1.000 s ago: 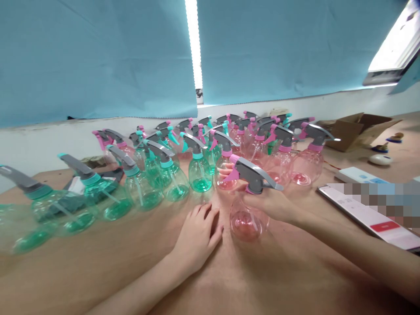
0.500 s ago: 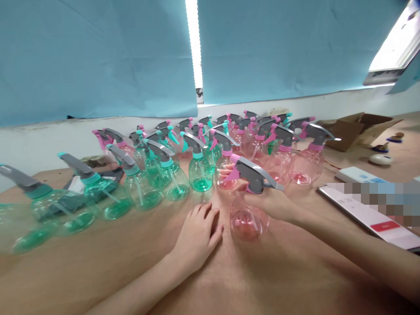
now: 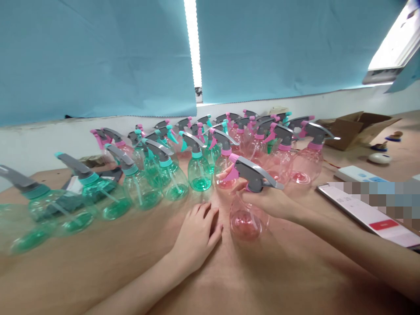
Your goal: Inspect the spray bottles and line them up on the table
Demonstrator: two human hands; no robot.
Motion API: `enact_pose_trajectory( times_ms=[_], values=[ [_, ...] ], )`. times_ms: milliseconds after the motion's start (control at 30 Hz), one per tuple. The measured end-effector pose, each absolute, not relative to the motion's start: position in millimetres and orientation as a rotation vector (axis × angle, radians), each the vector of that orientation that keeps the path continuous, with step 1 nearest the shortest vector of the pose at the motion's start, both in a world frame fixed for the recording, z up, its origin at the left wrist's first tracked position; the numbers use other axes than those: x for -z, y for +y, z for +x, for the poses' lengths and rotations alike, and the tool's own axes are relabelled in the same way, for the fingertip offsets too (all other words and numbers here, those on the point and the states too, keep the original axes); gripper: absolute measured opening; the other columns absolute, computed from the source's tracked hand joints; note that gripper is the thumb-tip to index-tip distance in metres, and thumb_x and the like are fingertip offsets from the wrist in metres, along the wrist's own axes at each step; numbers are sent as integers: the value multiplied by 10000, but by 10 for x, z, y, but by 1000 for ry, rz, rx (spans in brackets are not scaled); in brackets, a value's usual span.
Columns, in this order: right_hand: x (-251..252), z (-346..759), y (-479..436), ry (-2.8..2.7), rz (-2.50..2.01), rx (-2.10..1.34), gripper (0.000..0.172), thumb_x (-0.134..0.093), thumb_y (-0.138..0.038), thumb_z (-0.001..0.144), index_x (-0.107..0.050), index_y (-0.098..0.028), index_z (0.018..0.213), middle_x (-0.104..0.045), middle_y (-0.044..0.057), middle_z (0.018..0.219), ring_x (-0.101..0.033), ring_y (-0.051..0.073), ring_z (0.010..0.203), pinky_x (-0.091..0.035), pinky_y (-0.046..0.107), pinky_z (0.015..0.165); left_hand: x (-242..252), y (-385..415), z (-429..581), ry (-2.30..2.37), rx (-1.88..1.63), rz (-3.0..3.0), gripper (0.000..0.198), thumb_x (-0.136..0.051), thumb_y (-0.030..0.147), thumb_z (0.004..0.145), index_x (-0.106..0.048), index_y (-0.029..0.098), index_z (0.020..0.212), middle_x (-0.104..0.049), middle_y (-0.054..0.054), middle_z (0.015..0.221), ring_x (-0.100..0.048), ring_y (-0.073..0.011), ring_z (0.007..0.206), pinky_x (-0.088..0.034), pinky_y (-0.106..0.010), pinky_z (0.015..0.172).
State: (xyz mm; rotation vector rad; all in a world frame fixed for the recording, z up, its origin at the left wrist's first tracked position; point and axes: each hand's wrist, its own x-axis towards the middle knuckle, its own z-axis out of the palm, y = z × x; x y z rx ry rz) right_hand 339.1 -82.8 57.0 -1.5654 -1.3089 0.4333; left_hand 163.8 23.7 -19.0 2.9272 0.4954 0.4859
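Note:
A pink transparent spray bottle (image 3: 247, 218) with a grey trigger head and pink nozzle stands on the wooden table (image 3: 131, 262) in front of me. My right hand (image 3: 267, 200) is wrapped round its neck just under the trigger head. Left of that bottle, my left hand (image 3: 197, 238) lies flat on the table, palm down, fingers stretched out, holding nothing. Behind both hands stand several green spray bottles (image 3: 200, 168) to the left and several pink spray bottles (image 3: 306, 159) to the right.
More green bottles (image 3: 49, 205) run along the left side of the table. A tablet or phone (image 3: 367, 214) lies at the right, with a white box (image 3: 359, 175) behind it. An open cardboard box (image 3: 356, 129) sits at the back right. Blue curtains hang behind.

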Motion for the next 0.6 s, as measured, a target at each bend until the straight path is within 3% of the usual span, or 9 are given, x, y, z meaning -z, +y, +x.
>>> enact_pose_trajectory(
  times_ms=[167, 433, 600],
  values=[
    [-570, 3388, -811, -1282, -1464, -457, 104, -529, -219, 648, -567, -246, 741, -673, -4, 817, -634, 177, 771, -514, 295, 656, 179, 234, 1635, 496, -479, 2924, 259, -538, 243, 911, -583, 147, 1148, -574, -148, 1240, -516, -308, 1138, -449, -471, 935],
    [-614, 3374, -819, -1286, -1418, -483, 68, -530, -229, 635, -525, -237, 702, -642, -5, 789, -613, 177, 740, -499, 291, 608, 199, 243, 1644, 492, -480, 2928, 268, -538, 245, 914, -583, 143, 1157, -573, -147, 1241, -512, -308, 1142, -446, -471, 938],
    [-561, 3392, -826, -1323, -1441, -463, 303, -504, -204, 627, -634, -264, 894, -685, 0, 812, -637, 201, 754, -511, 307, 615, 216, 251, 1639, 480, -492, 2943, 264, -519, 254, 925, -580, 146, 1157, -573, -145, 1237, -513, -307, 1136, -448, -473, 928]
  ],
)
